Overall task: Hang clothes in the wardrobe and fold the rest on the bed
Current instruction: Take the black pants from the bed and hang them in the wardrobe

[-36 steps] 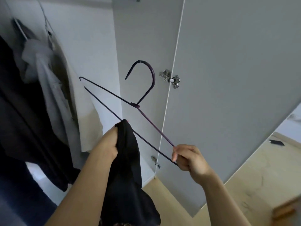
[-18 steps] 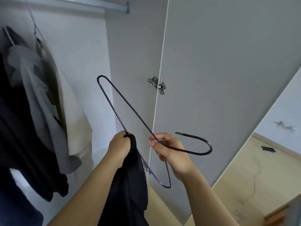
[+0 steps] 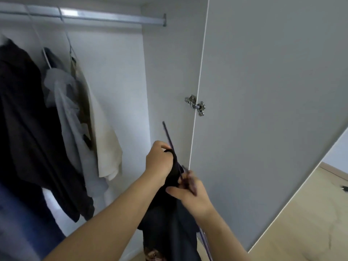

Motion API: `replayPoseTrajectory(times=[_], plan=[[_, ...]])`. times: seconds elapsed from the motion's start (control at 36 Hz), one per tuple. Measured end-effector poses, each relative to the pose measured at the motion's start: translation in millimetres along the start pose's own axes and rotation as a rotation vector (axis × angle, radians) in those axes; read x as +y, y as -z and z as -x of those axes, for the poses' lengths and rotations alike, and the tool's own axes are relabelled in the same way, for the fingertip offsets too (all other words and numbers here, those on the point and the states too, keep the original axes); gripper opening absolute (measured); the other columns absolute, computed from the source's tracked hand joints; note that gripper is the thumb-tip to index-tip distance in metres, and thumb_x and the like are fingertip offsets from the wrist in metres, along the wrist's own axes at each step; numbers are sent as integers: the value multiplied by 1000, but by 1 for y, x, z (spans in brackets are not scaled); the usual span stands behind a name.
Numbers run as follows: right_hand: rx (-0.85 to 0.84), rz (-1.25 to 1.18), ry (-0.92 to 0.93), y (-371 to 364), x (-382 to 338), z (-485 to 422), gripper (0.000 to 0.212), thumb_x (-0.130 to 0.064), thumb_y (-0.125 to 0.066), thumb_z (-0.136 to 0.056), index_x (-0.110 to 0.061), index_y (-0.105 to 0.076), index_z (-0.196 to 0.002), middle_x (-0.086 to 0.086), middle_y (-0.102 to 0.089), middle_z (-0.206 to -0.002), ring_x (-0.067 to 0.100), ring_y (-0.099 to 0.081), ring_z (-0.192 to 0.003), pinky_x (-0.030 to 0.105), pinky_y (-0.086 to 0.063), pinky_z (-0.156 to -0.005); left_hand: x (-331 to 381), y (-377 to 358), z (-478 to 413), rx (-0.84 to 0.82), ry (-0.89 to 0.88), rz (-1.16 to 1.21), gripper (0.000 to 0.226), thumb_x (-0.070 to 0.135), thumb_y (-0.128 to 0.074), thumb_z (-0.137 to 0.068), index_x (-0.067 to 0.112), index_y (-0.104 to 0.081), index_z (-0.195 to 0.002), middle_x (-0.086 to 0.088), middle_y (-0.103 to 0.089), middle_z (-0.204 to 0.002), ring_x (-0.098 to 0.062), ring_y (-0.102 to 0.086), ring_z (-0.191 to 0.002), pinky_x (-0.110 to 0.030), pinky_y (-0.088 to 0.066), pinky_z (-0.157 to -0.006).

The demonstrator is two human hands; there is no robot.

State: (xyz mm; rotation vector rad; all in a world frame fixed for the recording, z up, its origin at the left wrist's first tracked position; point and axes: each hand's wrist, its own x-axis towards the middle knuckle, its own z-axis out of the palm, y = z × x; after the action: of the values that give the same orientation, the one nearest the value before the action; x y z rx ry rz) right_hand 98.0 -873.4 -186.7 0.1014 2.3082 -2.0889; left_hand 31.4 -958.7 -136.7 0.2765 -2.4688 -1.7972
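I stand at the open wardrobe. My left hand [image 3: 160,161] grips the top of a black garment [image 3: 169,219] that hangs down between my forearms. My right hand [image 3: 190,193] holds a thin purple wire hanger [image 3: 168,135] against the garment; one end sticks up above my left hand and another part shows below my right wrist. The hanger's hook is hidden. Overhead runs the metal rail [image 3: 105,16].
On the rail's left side hang a dark jacket [image 3: 28,119], a grey shirt [image 3: 66,110] and a cream garment [image 3: 101,132]. The open door [image 3: 263,91] with its hinge [image 3: 195,104] fills the right. Wooden floor [image 3: 301,223] lies bottom right.
The hanger has swung from spread out in front of me to nearly edge-on against the black garment. My right hand has moved in beside my left. The view has tilted up to the rail.
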Motion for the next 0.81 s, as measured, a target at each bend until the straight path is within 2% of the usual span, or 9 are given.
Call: replayPoseTrajectory(times=[0.06,0.17,0.25,0.36,0.44,0.53,0.67,0.72,0.81], plan=[[32,33,-27,-2,-3,-1,37,-19,-79,-68,-15,-47,-85,0,-59,-82,19,-60,-79,35,-51,-75,4,-6,6,-52,1,46,26,-1,-42,-85,23,-52,-87,-1,-52,-86,-19,-53,-74,-25,-41,-60],[211,34,-62,3,-11,-2,33,-22,-75,-75,-19,-42,-79,-6,-53,-75,7,-50,-65,15,-39,-55,10,-10,11,-173,-35,56,30,-4,-43,-85,24,-53,-85,0,-53,-89,-18,-53,-75,-24,-42,-61],[249,85,-73,8,-14,-1,28,-26,-70,-79,-18,-43,-79,-5,-52,-73,9,-48,-63,18,-36,-54,12,-10,10,-217,-79,-18,34,-4,-44,-84,28,-54,-75,-1,-55,-85,-15,-52,-68,-24,-43,-60],[280,251,-38,12,-13,0,18,-16,-51,-86,-18,-40,-72,-3,-47,-65,14,-40,-59,28,-35,-57,13,4,4,-214,-126,-164,36,-2,-40,-82,28,-59,-77,-5,-58,-82,-19,-56,-67,-26,-52,-63],[281,342,-27,16,-13,-1,26,-10,-42,-87,-22,-33,-66,-3,-42,-60,14,-36,-55,28,-30,-53,12,18,-1,-225,-160,-280,32,-1,-41,-85,24,-61,-86,1,-54,-76,-11,-50,-60,-17,-37,-48],[259,350,-34,16,-13,-4,26,-11,-41,-89,-21,-31,-67,-3,-41,-61,15,-35,-55,28,-29,-53,11,24,1,-284,-199,-402,28,2,-42,-86,23,-60,-90,2,-52,-75,-10,-47,-57,-16,-34,-48],[287,93,-90,13,-12,-3,31,-17,-55,-82,-19,-31,-62,-5,-35,-56,17,-33,-58,30,-30,-59,11,39,-2,-359,-270,-584,17,9,-50,-87,17,-62,-96,11,-49,-77,-4,-49,-64,-14,-35,-51],[219,170,-23,12,-14,0,39,-27,-68,-79,-18,-33,-64,-7,-36,-55,15,-36,-55,29,-33,-56,4,50,-8,-343,-199,-582,9,13,-56,-86,18,-62,-90,6,-53,-77,-10,-56,-63,-17,-43,-52],[126,379,83,7,-18,5,41,-37,-68,-79,-20,-32,-67,-6,-38,-59,14,-36,-55,27,-35,-56,-16,62,-13,-284,-40,-485,12,9,-56,-85,20,-60,-84,-5,-59,-76,-19,-61,-62,-23,-50,-50]])
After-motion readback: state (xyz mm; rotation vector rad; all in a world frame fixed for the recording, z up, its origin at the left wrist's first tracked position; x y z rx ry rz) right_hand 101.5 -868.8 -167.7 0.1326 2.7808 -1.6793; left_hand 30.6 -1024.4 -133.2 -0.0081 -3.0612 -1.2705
